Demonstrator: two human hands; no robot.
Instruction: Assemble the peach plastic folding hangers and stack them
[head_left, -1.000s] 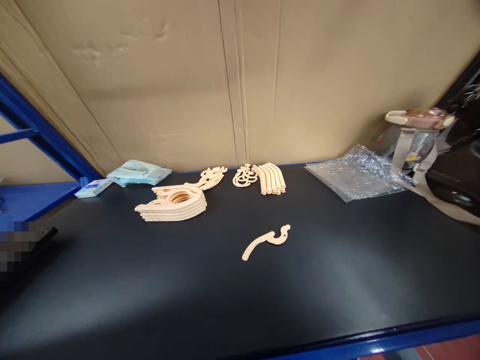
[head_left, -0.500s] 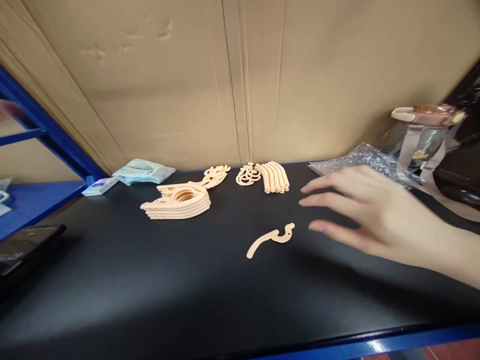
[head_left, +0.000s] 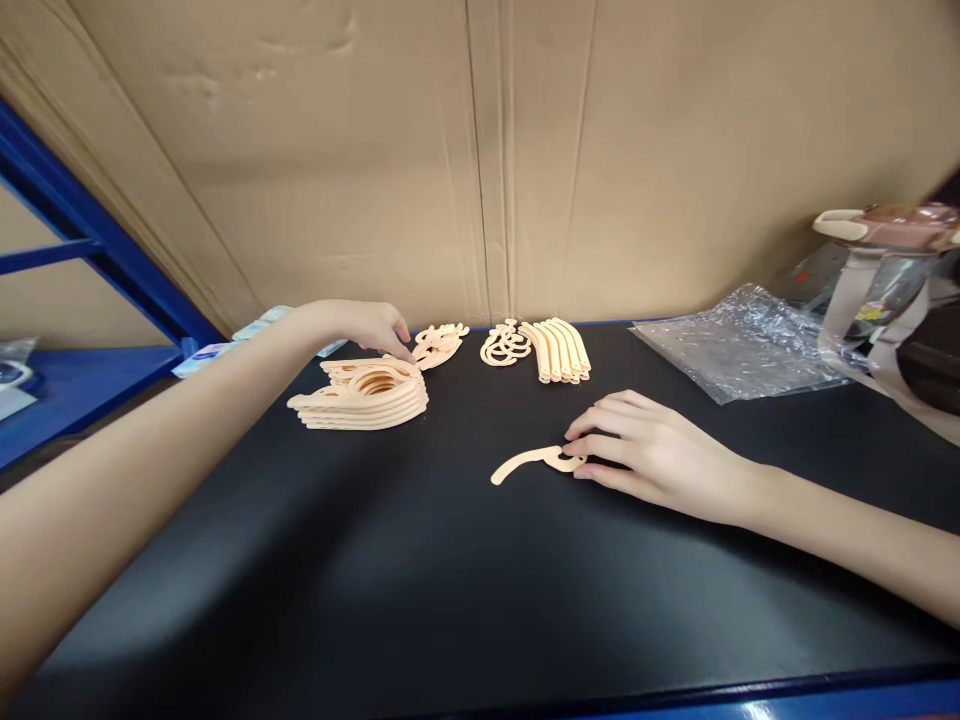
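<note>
My left hand [head_left: 375, 325] reaches over a stack of cream curved plastic pieces [head_left: 367, 405] that look like clothes-hanger parts. Its thumb and a finger show apart, pointing down at the near edge of a small pile of flat cream pieces [head_left: 441, 345]; whether they touch it I cannot tell. On the black table, a single cream hanger arm [head_left: 525, 459] lies with its curved tail to the left. The fingertips of my right hand [head_left: 645, 450] close on its hooked end and partly cover it.
Cream hooks [head_left: 505, 345] lie beside a row of curved cream arms [head_left: 559, 350] near the cardboard wall [head_left: 360, 180]. A clear plastic bag [head_left: 739, 345] and a strapped bottle [head_left: 885, 235] stand at right. Pale blue packets [head_left: 199, 360] sit behind my left forearm. Blue shelving [head_left: 90, 350] is at left.
My right hand has come down and left onto the single hanger arm, which now lies a little flatter. My left arm has entered from the left, reaching to the small pile.
</note>
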